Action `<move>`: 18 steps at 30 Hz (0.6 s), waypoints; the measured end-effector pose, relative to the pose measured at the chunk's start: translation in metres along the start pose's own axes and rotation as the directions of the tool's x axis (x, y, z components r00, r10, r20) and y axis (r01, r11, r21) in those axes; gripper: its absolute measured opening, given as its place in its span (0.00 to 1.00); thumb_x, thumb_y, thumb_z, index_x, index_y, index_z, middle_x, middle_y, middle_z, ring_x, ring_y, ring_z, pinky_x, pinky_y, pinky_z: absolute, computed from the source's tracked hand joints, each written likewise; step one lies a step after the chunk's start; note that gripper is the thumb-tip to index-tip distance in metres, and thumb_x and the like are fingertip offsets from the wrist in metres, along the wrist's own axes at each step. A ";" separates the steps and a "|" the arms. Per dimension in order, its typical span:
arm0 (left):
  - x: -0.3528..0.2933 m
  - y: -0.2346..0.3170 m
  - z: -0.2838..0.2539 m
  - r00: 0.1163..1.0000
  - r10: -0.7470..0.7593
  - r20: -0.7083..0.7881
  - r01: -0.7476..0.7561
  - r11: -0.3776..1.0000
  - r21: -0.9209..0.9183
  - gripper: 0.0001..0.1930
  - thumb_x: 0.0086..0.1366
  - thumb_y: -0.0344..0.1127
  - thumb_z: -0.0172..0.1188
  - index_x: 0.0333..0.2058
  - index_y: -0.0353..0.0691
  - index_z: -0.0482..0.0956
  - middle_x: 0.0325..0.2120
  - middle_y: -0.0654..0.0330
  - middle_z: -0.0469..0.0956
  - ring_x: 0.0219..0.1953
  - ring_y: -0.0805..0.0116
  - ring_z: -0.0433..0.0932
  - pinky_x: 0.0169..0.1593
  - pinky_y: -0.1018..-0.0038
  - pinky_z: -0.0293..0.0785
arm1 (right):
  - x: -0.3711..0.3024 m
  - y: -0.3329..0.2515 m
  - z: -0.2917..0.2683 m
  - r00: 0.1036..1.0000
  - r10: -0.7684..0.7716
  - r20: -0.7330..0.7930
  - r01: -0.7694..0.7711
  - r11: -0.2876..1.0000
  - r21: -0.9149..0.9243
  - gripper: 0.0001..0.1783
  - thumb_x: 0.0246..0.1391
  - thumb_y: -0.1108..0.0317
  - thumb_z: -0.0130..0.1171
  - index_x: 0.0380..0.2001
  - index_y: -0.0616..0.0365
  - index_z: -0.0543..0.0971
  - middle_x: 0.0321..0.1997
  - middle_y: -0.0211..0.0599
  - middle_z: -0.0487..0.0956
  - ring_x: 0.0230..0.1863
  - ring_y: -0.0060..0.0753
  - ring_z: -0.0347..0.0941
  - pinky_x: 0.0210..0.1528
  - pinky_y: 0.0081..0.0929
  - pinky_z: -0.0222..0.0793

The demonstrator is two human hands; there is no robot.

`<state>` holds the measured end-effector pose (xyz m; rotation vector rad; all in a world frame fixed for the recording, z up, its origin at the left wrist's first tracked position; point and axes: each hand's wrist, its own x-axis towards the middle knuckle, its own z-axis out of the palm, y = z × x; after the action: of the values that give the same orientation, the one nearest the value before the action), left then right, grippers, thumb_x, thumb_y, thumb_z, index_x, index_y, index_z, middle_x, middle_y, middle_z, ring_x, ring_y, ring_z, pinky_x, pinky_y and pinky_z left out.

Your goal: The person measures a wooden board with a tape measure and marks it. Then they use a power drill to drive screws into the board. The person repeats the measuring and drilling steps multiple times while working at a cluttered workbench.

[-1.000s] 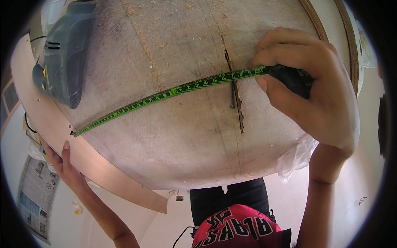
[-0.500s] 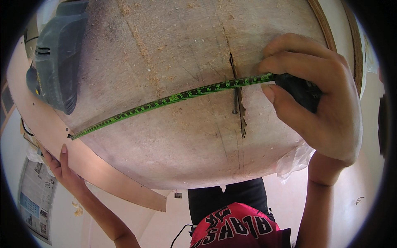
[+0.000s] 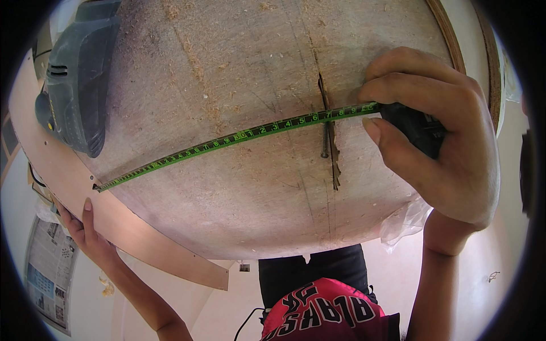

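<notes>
My right hand [image 3: 443, 131] is closed round a dark tape measure [image 3: 412, 128], with thumb and fingers at the mouth of its case. From there a green and black tape blade [image 3: 239, 136] runs leftward across the pale wooden board [image 3: 244, 193]. The blade's end rests on a thin wooden strip [image 3: 148, 230] along the board's left side. My left hand [image 3: 94, 236] grips that strip by its outer edge, just below the blade's end; part of its fingers is hidden. Under the blade, a splintered slot [image 3: 335, 159] runs through the board, with a dark screw [image 3: 324, 145] beside it.
A grey-green power tool [image 3: 79, 74] lies at the upper left of the board. Sawdust and pencil lines mark the surface. Crumpled clear plastic [image 3: 405, 224] hangs at the near right edge. A newspaper [image 3: 51, 273] lies on the floor at left.
My right hand and the tape measure have shifted very slightly to the right over the board. My left hand stays at the strip.
</notes>
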<state>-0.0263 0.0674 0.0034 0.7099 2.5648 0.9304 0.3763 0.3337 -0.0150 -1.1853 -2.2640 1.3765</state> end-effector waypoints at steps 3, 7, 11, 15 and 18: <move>0.000 0.001 0.001 1.000 0.001 0.003 -0.001 1.000 0.004 0.36 0.69 0.28 0.64 0.73 0.31 0.60 0.67 0.51 0.69 0.62 0.64 0.76 0.63 0.69 0.75 | 0.000 0.000 0.001 1.000 -0.002 -0.004 0.002 1.000 0.000 0.16 0.39 0.74 0.66 0.36 0.69 0.85 0.42 0.46 0.81 0.37 0.37 0.80 0.41 0.29 0.73; 0.001 -0.003 -0.001 1.000 -0.009 -0.004 0.009 1.000 -0.007 0.36 0.70 0.28 0.64 0.73 0.31 0.60 0.67 0.51 0.69 0.62 0.64 0.76 0.63 0.69 0.74 | 0.010 -0.010 -0.007 0.983 0.127 0.130 -0.107 0.983 -0.152 0.16 0.39 0.74 0.66 0.36 0.69 0.85 0.42 0.46 0.81 0.37 0.37 0.80 0.41 0.29 0.73; 0.001 -0.005 -0.002 1.000 0.013 0.011 -0.013 1.000 0.005 0.35 0.71 0.27 0.62 0.74 0.32 0.59 0.69 0.51 0.68 0.64 0.63 0.74 0.65 0.68 0.74 | 0.009 -0.014 -0.009 0.982 0.140 0.126 -0.133 0.989 -0.064 0.15 0.40 0.75 0.66 0.36 0.69 0.85 0.42 0.45 0.81 0.37 0.35 0.78 0.40 0.28 0.72; -0.003 0.010 0.010 0.993 0.111 0.050 -0.106 0.990 -0.094 0.34 0.74 0.27 0.58 0.75 0.34 0.57 0.72 0.49 0.65 0.69 0.62 0.69 0.69 0.66 0.69 | 0.004 0.011 -0.017 0.994 0.014 0.111 -0.012 1.000 -0.014 0.14 0.43 0.77 0.66 0.36 0.70 0.84 0.41 0.45 0.80 0.36 0.33 0.76 0.39 0.28 0.70; -0.005 0.013 0.009 0.992 0.112 0.063 -0.104 0.987 -0.122 0.33 0.76 0.27 0.54 0.76 0.36 0.55 0.74 0.47 0.62 0.73 0.60 0.64 0.73 0.65 0.64 | 0.000 0.018 -0.034 0.985 0.003 0.171 -0.008 1.000 0.028 0.12 0.46 0.76 0.66 0.36 0.70 0.83 0.41 0.45 0.79 0.37 0.33 0.76 0.40 0.28 0.70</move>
<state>-0.0134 0.0775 0.0065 0.8382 2.4087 1.0622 0.4049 0.3595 -0.0124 -1.1038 -2.3467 1.5622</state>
